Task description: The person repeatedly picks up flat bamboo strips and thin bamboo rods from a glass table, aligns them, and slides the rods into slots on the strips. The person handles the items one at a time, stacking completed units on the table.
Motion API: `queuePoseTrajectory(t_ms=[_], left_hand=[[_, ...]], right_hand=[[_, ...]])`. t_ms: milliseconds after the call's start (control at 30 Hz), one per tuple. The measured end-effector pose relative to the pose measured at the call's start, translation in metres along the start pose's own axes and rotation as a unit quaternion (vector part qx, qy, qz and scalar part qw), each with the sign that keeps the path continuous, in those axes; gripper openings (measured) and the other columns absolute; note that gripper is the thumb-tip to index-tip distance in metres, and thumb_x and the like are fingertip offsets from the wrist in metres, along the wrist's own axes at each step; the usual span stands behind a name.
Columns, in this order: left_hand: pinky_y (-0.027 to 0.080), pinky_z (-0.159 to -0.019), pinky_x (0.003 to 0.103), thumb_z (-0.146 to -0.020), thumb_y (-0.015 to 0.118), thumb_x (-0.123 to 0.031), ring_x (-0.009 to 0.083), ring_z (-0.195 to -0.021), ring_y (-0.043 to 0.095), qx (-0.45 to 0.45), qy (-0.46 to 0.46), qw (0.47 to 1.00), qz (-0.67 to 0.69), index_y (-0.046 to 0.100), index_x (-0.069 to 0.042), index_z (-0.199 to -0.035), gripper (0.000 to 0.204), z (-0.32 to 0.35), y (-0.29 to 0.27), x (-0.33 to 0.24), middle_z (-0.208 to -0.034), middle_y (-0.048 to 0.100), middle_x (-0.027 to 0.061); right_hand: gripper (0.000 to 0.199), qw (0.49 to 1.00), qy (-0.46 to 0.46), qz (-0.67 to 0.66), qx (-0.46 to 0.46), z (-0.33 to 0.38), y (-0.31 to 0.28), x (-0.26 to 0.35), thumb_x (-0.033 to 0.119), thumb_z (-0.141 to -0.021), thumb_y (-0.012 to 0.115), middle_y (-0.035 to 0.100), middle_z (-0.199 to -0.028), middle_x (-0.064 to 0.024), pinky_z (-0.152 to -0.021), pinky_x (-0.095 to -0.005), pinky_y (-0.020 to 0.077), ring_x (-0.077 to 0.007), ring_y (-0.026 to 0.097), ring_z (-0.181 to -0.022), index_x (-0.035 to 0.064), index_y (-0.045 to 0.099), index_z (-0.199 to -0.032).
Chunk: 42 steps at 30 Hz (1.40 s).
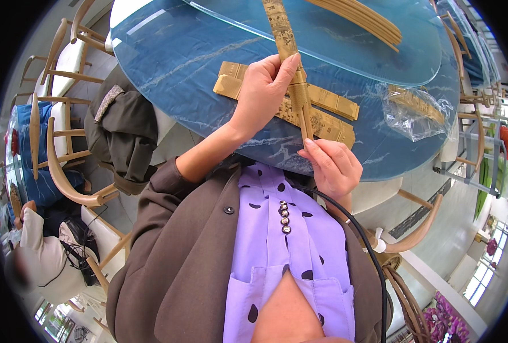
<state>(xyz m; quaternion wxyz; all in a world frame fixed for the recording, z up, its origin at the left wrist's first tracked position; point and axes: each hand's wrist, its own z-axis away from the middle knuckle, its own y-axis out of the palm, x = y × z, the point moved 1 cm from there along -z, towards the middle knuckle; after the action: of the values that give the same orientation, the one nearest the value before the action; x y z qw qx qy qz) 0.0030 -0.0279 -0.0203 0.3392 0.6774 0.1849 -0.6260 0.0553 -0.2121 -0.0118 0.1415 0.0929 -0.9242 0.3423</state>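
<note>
My left hand (261, 94) is closed round a long gold paper chopstick sleeve (281, 28) with dark printing, its thumb pressed on top. Out of the sleeve's near end come thin wooden chopsticks (306, 121). Their near tips are pinched between the thumb and fingers of my right hand (333, 167). How many chopsticks there are is hard to make out. Under my hands, flat gold sleeves (328, 128) lie crosswise in stacks on the blue marbled tabletop (174, 86). Part of the stacks is hidden by my left hand.
A bundle of chopsticks (368, 26) lies on the raised glass turntable (334, 57) at the far side. To the right sits a clear plastic bag (417, 113) with gold sleeves inside. Wooden chairs (65, 166) surround the table; a dark coat (125, 134) hangs on one at left.
</note>
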Motion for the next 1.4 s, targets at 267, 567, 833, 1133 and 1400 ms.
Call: queuePoseTrajectory(t_ms=[267,567,833,1133,1400], left_hand=[[0.034,-0.052,0.024,-0.103,0.059,-0.027,0.0018,-0.064,0.038,0.031,-0.026,0.999,0.009,0.063,0.0,-0.083,0.033,0.016,0.012,0.003,-0.068,0.05,-0.0066],[0.033,-0.056,0.023,-0.107,0.048,-0.03,0.0037,-0.063,0.036,0.02,0.007,0.999,0.038,0.063,-0.004,-0.091,0.034,-0.002,0.008,0.004,-0.07,0.048,-0.006],[0.041,-0.067,0.024,-0.108,0.046,-0.03,0.0047,-0.072,0.046,0.019,0.039,0.994,-0.096,0.062,-0.004,-0.088,0.036,-0.002,0.005,0.0,-0.076,0.054,-0.0032],[0.041,-0.066,0.024,-0.108,0.046,-0.032,0.0048,-0.072,0.046,0.034,0.012,0.996,-0.08,0.061,-0.004,-0.089,0.037,0.003,0.003,0.004,-0.075,0.055,-0.0024],[0.042,-0.068,0.024,-0.108,0.045,-0.033,0.0053,-0.074,0.047,0.067,0.006,0.994,-0.089,0.061,-0.004,-0.089,0.038,0.004,0.006,0.005,-0.078,0.056,-0.0019]], right_hand=[[0.031,1.0,0.022,0.0,-0.016,-0.006,0.006,-0.002,0.003,-0.071,0.084,0.067,-0.086,-0.008,-0.059,-0.0293,0.0532,-0.0222,0.066,-0.071,0.0009,0.073,-0.1],[0.03,1.0,0.005,0.006,-0.009,-0.006,0.008,0.002,0.006,-0.074,0.085,0.067,-0.087,-0.0073,-0.059,-0.0298,0.0537,-0.0219,0.067,-0.071,0.0019,0.073,-0.101],[0.031,0.999,-0.004,0.032,0.035,-0.016,-0.002,0.005,0.007,-0.066,0.085,0.065,-0.084,-0.0037,-0.057,-0.0289,0.0506,-0.0189,0.065,-0.069,0.0058,0.075,-0.095],[0.028,0.997,0.071,0.003,-0.006,-0.018,0.0,0.012,0.008,-0.065,0.086,0.06,-0.079,-0.0021,-0.059,-0.0318,0.0475,-0.021,0.057,-0.072,0.0096,0.075,-0.09],[0.023,0.994,0.103,-0.009,-0.024,-0.017,0.004,0.011,0.009,-0.066,0.086,0.06,-0.08,-0.0026,-0.061,-0.0324,0.0458,-0.0214,0.057,-0.073,0.0089,0.075,-0.086]])
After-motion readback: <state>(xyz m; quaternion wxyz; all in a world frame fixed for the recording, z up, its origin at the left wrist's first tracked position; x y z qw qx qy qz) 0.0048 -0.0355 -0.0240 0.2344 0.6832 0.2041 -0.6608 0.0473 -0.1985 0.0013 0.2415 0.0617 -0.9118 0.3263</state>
